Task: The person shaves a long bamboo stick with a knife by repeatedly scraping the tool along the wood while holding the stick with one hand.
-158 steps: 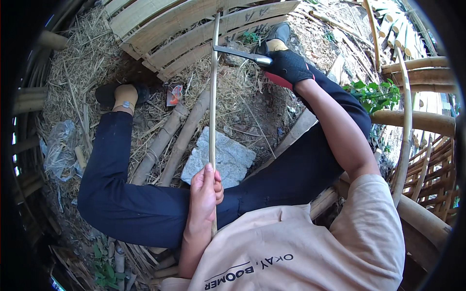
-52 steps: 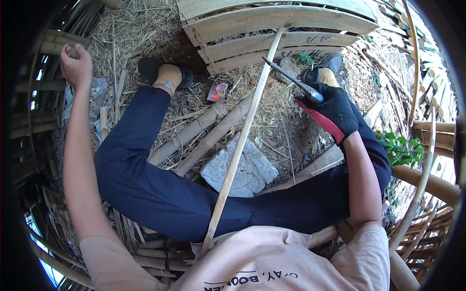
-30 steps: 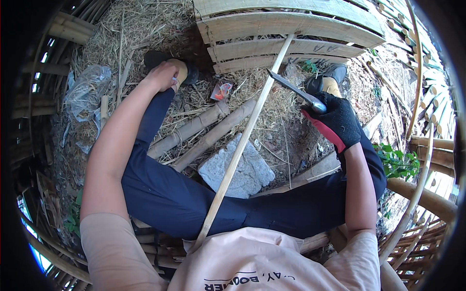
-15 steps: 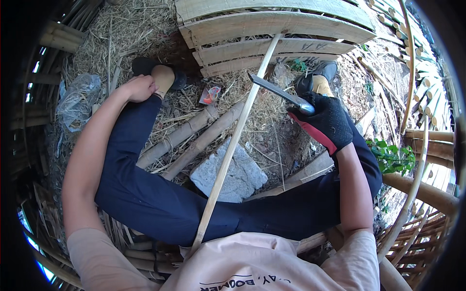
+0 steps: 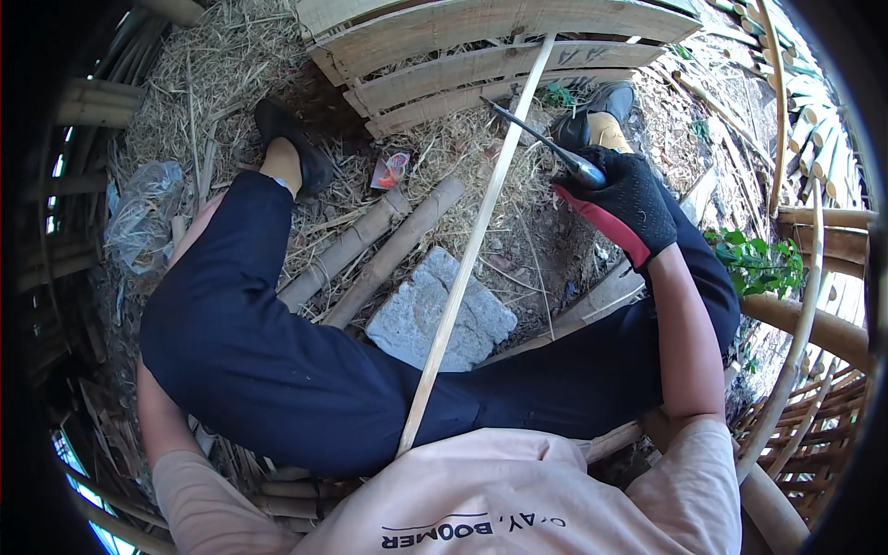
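Bamboo strip (image 5: 472,250) just left of gloved right hand (image 5: 624,199) gripping knife (image 5: 541,143)

Single head-worn fisheye view, looking steeply down, close over lap, edges bending

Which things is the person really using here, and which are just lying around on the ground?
In use:
- right hand in a black glove, holding the knife
- long bamboo strip, with the blade against it

Just lying about:
- grey stone slab
- two bamboo poles
- clear plastic bag
- small red wrapper
- wooden pallet

The left hand is hidden behind the leg.
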`<state>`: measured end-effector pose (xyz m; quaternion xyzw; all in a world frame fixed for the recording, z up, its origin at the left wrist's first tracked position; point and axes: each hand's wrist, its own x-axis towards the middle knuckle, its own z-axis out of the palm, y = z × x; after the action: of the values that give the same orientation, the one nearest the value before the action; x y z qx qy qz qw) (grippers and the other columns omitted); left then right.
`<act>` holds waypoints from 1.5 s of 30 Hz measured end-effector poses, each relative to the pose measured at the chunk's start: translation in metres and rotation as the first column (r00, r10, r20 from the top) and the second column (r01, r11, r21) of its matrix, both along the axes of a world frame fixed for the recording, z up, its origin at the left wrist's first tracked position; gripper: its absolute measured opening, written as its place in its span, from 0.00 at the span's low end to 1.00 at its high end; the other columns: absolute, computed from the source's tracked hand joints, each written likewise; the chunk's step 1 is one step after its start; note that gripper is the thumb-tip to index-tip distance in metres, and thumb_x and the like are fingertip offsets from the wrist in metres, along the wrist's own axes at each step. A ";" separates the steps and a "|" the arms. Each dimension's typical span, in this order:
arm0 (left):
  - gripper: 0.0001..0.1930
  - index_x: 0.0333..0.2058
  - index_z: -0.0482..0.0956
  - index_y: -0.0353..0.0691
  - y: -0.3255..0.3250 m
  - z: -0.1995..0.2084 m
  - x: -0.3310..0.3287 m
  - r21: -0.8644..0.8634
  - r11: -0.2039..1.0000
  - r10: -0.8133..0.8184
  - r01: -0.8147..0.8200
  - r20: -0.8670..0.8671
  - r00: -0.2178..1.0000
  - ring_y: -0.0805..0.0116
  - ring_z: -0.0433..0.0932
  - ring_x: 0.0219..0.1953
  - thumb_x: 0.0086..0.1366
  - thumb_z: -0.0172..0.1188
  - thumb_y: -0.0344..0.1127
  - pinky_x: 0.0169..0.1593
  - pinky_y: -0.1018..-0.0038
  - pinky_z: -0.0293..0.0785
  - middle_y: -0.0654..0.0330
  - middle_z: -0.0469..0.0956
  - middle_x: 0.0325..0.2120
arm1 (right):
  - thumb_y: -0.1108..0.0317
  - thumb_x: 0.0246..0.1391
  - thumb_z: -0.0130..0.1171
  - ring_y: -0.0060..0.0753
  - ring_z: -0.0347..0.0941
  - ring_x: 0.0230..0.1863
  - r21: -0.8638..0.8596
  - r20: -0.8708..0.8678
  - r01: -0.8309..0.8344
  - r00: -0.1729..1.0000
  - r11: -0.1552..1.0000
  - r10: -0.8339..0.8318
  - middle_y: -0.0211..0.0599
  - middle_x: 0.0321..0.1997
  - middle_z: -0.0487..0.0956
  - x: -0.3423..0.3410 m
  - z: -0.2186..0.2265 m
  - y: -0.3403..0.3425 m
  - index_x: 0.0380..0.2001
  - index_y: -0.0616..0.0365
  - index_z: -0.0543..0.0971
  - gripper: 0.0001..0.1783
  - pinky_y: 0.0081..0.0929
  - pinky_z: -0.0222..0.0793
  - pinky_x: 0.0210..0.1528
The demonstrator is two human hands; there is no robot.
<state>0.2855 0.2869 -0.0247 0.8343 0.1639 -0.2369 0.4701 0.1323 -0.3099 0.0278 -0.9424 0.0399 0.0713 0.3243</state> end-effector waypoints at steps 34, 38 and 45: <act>0.10 0.47 0.75 0.30 -0.012 0.124 -0.260 -0.143 0.573 0.321 -0.807 0.945 0.060 0.71 0.75 0.39 0.74 0.51 0.30 0.45 0.76 0.70 0.57 0.79 0.39 | 0.56 0.53 0.72 0.40 0.75 0.27 0.076 0.102 -0.182 0.980 0.980 0.174 0.41 0.27 0.81 -0.009 0.023 0.016 0.35 0.55 0.82 0.15 0.33 0.73 0.36; 0.10 0.48 0.71 0.29 -0.174 0.138 -0.260 0.046 0.959 0.070 -0.280 0.917 0.393 0.68 0.73 0.41 0.75 0.45 0.29 0.48 0.75 0.69 0.53 0.76 0.40 | 0.57 0.52 0.73 0.34 0.74 0.26 0.144 0.183 -0.195 0.969 0.970 0.168 0.40 0.25 0.80 -0.008 0.034 0.023 0.35 0.56 0.82 0.15 0.33 0.72 0.36; 0.24 0.57 0.69 0.29 -0.298 0.037 -0.227 -0.151 0.915 -0.382 0.374 -0.027 0.924 0.53 0.79 0.53 0.79 0.40 0.47 0.57 0.62 0.73 0.45 0.80 0.46 | 0.50 0.53 0.69 0.46 0.83 0.35 0.104 0.141 -0.125 0.984 0.987 0.110 0.43 0.32 0.84 -0.005 0.051 0.019 0.41 0.52 0.84 0.20 0.36 0.76 0.40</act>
<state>0.0587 -0.0108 0.0121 0.8074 -0.0046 -0.3577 0.4692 0.1276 -0.2907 0.0790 -0.9261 -0.0421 0.0286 0.3739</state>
